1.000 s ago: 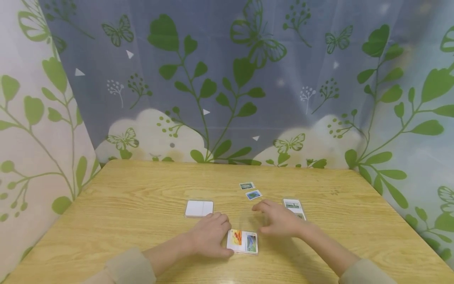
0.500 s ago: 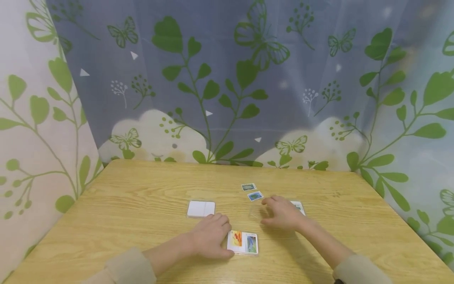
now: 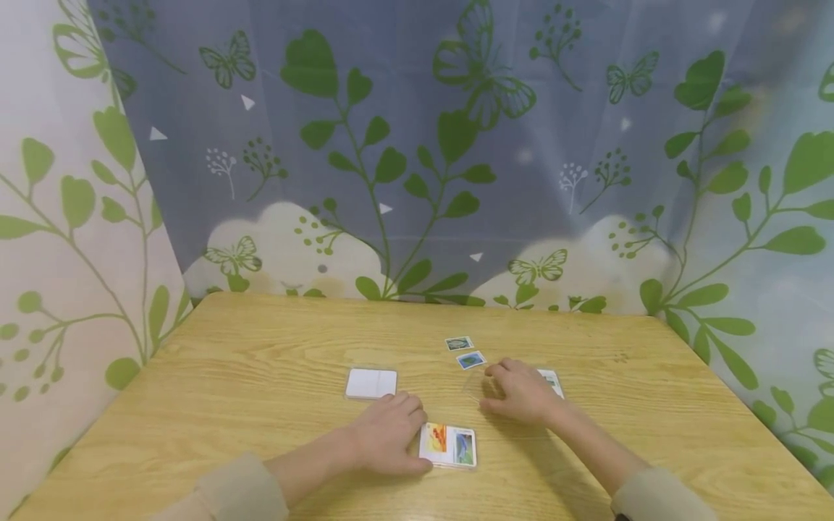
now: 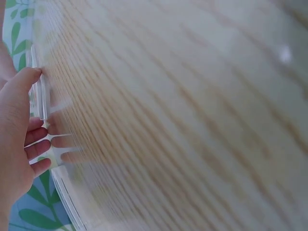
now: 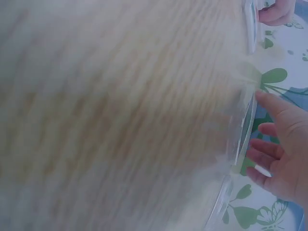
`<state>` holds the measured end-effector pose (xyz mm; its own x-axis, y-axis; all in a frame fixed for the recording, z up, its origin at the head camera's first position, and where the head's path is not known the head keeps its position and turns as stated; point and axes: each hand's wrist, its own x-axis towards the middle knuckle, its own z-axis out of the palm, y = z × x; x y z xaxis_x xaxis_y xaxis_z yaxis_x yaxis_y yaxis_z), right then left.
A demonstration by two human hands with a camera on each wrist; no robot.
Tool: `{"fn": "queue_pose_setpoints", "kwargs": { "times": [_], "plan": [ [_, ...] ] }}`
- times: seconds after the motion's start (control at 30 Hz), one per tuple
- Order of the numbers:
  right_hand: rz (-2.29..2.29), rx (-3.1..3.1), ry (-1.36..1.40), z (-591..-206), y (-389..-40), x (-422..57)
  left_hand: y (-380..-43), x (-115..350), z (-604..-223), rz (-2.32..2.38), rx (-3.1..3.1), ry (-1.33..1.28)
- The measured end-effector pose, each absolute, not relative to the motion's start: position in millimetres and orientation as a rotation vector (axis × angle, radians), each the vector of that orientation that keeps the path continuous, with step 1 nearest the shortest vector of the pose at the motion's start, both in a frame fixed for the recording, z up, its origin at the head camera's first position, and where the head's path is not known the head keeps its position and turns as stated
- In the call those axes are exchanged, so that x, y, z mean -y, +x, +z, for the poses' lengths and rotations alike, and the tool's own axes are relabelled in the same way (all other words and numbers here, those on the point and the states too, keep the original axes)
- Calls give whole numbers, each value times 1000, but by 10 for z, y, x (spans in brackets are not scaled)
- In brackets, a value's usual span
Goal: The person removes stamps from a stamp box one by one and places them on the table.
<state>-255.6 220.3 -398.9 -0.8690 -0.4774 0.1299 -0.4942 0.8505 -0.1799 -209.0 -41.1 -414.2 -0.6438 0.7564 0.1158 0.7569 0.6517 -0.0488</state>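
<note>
My left hand (image 3: 389, 438) holds the left end of a shallow clear case of picture cards (image 3: 448, 446), thumb at the near corner and fingers at the far one. An orange picture and a blue-green one show on its top card. The left wrist view shows this case (image 4: 42, 96) edge-on at the thumb. To the right, my right hand (image 3: 521, 394) grips a thin, see-through plastic piece (image 3: 472, 385), perhaps a lid, low over the table. Its thumb meets the clear edge (image 5: 244, 127) in the right wrist view. Two small picture cards (image 3: 470, 359) lie just beyond.
A clear case with a blank white top (image 3: 371, 383) lies left of centre. Partly behind my right hand is another case with picture cards (image 3: 551, 381). The wooden table (image 3: 260, 347) meets patterned curtains (image 3: 417, 145) at its back and sides.
My right hand has shifted slightly right and farther back, covering more of the right-hand case. The clear piece shows more plainly beside its fingers. My left hand stays on its case.
</note>
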Motion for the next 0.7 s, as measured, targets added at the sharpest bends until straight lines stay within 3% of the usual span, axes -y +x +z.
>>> {"fn": "queue_pose_setpoints", "kwargs": {
  "times": [0.27, 0.7],
  "plan": [
    [935, 2911, 657, -3935, -2485, -2155, -2093, 394, -4164, -47, 2749, -1256],
    [1342, 2907, 531, -3732, -2348, -2119, -2103, 386, -4166, -69, 2744, -1271]
  ]
}}
